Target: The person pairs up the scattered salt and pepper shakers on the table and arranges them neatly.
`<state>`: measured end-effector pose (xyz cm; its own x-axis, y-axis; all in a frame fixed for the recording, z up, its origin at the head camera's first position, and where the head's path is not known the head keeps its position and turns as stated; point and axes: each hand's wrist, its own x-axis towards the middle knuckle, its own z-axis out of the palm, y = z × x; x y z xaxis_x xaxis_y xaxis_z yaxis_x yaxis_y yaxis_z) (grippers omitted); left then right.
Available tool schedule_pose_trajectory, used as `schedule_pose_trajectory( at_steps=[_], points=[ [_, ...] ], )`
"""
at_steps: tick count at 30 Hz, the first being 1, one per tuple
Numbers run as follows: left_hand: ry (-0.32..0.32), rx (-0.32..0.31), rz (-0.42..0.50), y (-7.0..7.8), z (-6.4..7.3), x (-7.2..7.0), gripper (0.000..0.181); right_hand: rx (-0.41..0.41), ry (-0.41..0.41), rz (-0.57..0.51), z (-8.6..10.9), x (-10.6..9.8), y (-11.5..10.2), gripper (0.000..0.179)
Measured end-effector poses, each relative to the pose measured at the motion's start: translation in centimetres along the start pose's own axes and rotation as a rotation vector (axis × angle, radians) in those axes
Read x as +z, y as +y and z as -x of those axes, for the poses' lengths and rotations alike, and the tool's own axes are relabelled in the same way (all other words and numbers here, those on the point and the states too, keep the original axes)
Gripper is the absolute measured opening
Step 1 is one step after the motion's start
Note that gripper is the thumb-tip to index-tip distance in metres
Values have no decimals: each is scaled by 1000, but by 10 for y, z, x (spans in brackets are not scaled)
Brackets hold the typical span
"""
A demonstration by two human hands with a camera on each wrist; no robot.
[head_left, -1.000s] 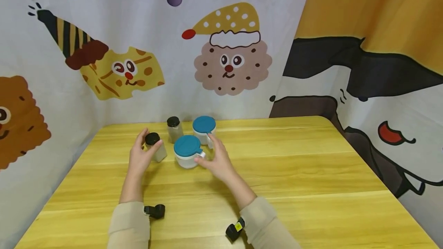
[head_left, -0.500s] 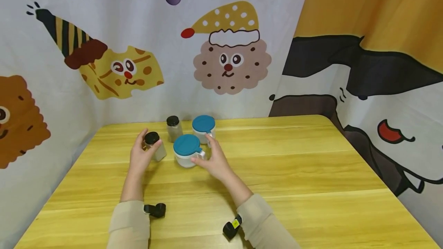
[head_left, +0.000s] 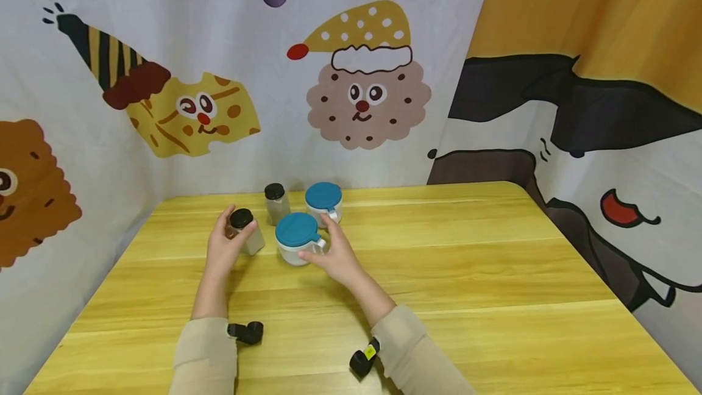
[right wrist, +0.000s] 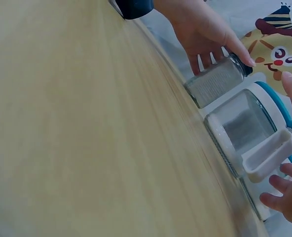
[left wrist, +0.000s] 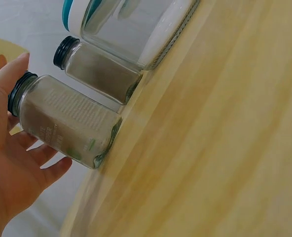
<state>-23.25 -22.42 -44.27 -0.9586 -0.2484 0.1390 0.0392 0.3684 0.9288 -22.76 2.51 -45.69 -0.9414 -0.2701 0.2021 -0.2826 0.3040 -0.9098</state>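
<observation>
My left hand [head_left: 222, 245] holds a square glass jar with a black lid [left wrist: 67, 118] upright on the table, thumb at the lid and fingers behind the glass. Faint print shows on its side. My right hand [head_left: 340, 255] reaches round the handle side of a glass pot with a blue lid and white handle [head_left: 297, 239]. In the right wrist view its thumb is near the lid and its fingers are spread below the white handle [right wrist: 269, 155]. A second black-lidded jar [head_left: 276, 205] and a second blue-lidded pot [head_left: 323, 203] stand just behind.
The yellow wood-grain table [head_left: 466, 273] extends to the right and front of the containers. A printed cartoon curtain [head_left: 219, 35] hangs right behind the table's back edge. Small black cameras [head_left: 249, 333] are strapped at both wrists.
My right hand has shifted slightly left, its thumb now farther across the front of the nearer blue-lidded pot. The left hand and all the containers have stayed in place.
</observation>
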Motion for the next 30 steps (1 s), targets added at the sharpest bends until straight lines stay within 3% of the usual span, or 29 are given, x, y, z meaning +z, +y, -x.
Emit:
schedule_pose_trajectory(
  at_steps=[7,22,30],
  points=[
    [-16,-4,3,-3,0,0,78,-32,-4,-56,-4,7,3,93],
    [-40,-21,72,-3,1,-2,79,0,10,-98,-9,17,3,93],
    [-24,-7,98,-2,0,0,70,26,73,-102,-11,21,4,93]
  ],
)
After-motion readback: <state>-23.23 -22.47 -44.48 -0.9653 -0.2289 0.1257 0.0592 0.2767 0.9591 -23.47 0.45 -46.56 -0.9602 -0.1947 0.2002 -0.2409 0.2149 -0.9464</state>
